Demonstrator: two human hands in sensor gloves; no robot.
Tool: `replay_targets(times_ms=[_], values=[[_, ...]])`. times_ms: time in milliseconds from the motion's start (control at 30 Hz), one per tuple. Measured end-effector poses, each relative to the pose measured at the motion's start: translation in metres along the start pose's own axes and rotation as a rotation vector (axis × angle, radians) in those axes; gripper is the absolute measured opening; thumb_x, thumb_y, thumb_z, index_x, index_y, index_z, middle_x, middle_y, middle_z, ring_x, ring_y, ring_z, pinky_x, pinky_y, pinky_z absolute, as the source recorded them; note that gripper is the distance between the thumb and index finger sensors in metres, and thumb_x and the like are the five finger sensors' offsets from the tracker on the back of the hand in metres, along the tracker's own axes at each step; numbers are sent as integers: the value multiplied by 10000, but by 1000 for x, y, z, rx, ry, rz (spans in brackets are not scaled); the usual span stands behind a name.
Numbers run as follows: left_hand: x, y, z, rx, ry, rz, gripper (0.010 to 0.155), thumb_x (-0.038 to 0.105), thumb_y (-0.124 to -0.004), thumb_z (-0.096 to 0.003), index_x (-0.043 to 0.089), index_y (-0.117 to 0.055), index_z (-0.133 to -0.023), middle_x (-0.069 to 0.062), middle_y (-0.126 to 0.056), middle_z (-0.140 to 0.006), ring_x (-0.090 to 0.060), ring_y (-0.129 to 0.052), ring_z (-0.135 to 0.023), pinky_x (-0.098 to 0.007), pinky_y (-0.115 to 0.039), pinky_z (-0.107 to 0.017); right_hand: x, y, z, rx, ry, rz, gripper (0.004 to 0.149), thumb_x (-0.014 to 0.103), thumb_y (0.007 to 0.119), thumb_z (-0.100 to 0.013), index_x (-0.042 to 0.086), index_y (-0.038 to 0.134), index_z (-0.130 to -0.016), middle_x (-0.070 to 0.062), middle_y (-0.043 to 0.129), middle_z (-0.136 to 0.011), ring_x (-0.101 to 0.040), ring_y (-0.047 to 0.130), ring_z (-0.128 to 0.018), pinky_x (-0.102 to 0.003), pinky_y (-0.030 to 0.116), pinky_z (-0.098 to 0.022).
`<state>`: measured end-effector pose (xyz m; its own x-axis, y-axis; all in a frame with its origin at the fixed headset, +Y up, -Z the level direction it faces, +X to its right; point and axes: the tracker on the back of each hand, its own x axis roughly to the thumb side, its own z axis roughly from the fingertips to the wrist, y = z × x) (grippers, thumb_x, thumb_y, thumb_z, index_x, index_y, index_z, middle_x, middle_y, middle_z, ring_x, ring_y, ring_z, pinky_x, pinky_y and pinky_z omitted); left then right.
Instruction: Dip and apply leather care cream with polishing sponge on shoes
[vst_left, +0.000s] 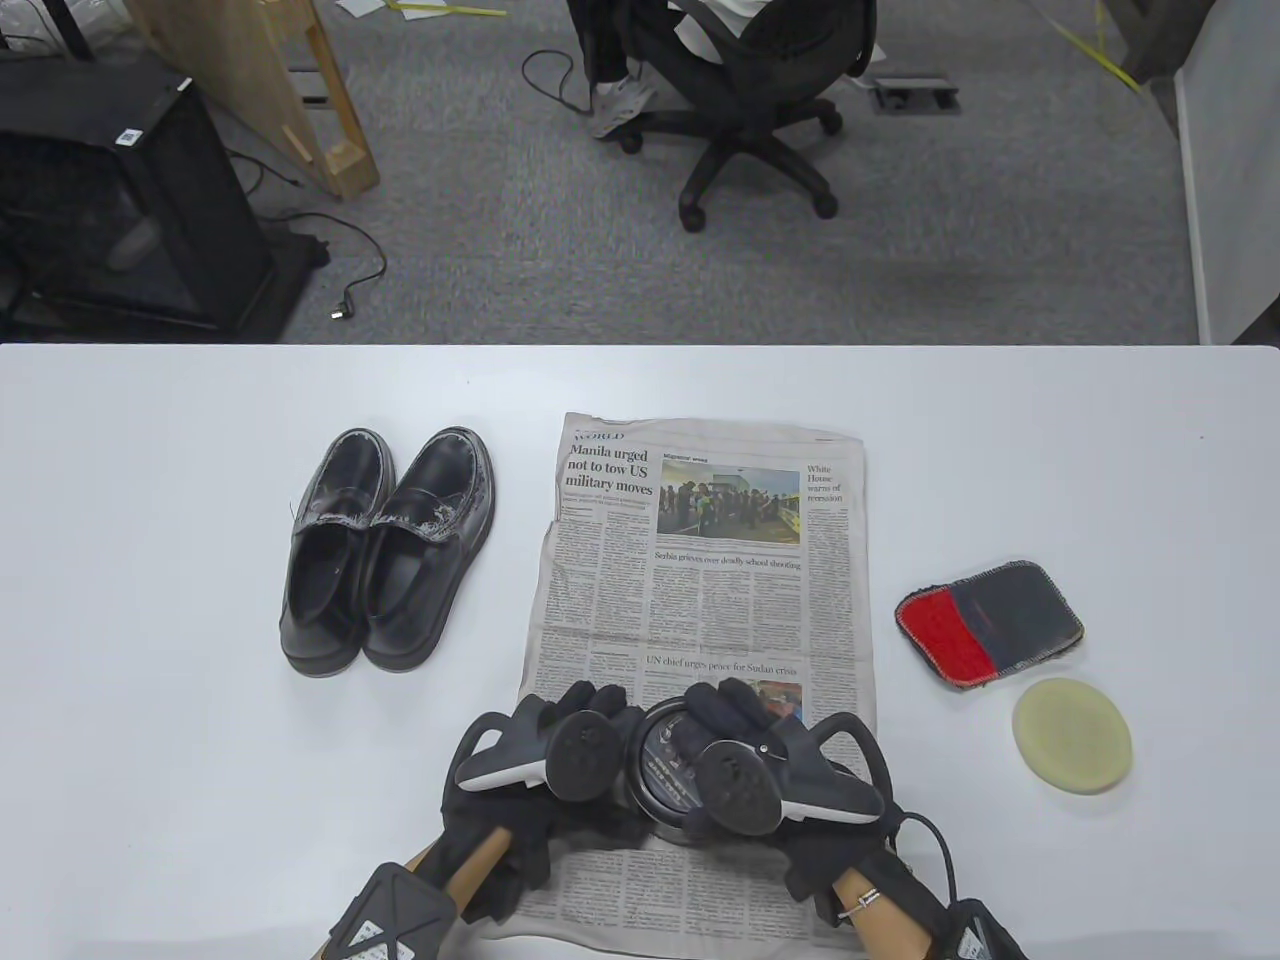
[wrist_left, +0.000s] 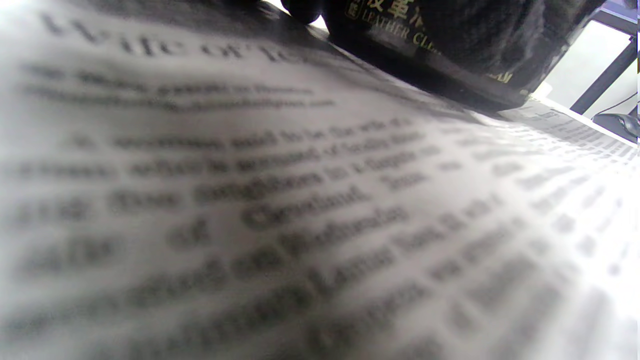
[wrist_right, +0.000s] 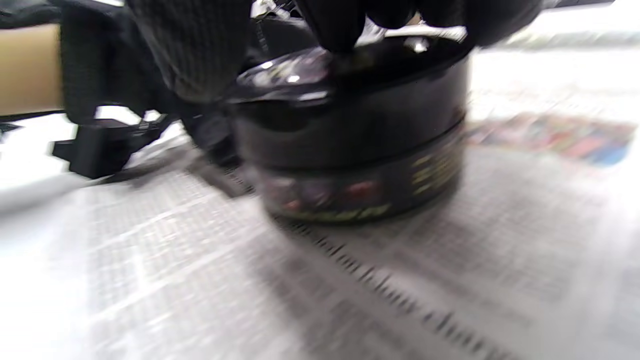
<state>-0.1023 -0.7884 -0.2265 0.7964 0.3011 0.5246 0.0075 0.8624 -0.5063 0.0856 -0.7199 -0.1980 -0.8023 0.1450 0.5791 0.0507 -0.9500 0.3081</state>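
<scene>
Both hands hold the black leather care cream jar (vst_left: 668, 775) on the newspaper (vst_left: 700, 590) at 6 o'clock: left grip (vst_left: 545, 760) clamped on its side, right grip (vst_left: 740, 745) curled over the lid. Shoes (vst_left: 385, 550) at 10, sponge (vst_left: 1072, 735) at 4.

Jar (vst_left: 668, 770) on newspaper (vst_left: 700, 580); shoes (vst_left: 385, 545) left, sponge (vst_left: 1072, 735) right.

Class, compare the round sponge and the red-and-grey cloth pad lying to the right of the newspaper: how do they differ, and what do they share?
The sponge is round; the pad is a rounded rectangle. The sponge is one pale yellow; the pad is part red, part dark grey, with a stitched edge. The sponge lies nearer the person, the pad farther back. Both lie flat on the table, right of the newspaper, and neither hand touches them.
</scene>
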Motion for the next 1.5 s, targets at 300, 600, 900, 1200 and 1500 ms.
replay_targets(times_ms=[300, 600, 900, 1200, 1500], values=[[0, 0, 0, 4, 5, 0, 1042, 603, -733, -446, 70, -264, -1208, -261, -168, -1238, -527, -191, -1057, -677, -291, -692, 22, 13, -7, -212, 155, 306, 1010, 774, 499, -448, 60, 470, -1161, -308, 561, -1097, -514, 774, -741, -405, 862, -479], [0, 1, -1, 1, 5, -3, 1039, 602, -734, -447, 65, -269, -1205, -265, -173, -1235, -528, -197, -1055, -680, -297, -689, -1, 4, -3, -34, 51, 89, 985, 638, 751, -395, 148, 377, -1162, -269, 344, -1203, -574, 537, -1022, -531, 658, -738], [2, 2, -1, 7, 21, -18, 1042, 591, -740, -426, 64, -282, -1200, -269, -190, -1231, -533, -220, -1051, -684, -319, -684, 19, 12, -5, -184, 137, 310, 1028, 781, 507, -430, 35, 476, -1137, -341, 576, -1063, -514, 866, -687, -401, 872, -496], [3, 2, -2, -2, 16, -28, 1043, 599, -733, -433, 59, -274, -1198, -275, -183, -1229, -539, -216, -1049, -690, -319, -683, 14, 6, -5, -55, 45, 275, 1095, 681, 745, -360, 35, 386, -1167, -269, 376, -1203, -561, 568, -1020, -539, 686, -731], [4, 1, -2, 4, 23, -33, 1046, 594, -730, -424, 60, -272, -1197, -274, -185, -1229, -538, -218, -1050, -691, -320, -682, 25, 14, -7, -186, 113, 373, 1104, 800, 546, -383, -4, 480, -1136, -339, 561, -1092, -560, 779, -776, -462, 842, -552]])
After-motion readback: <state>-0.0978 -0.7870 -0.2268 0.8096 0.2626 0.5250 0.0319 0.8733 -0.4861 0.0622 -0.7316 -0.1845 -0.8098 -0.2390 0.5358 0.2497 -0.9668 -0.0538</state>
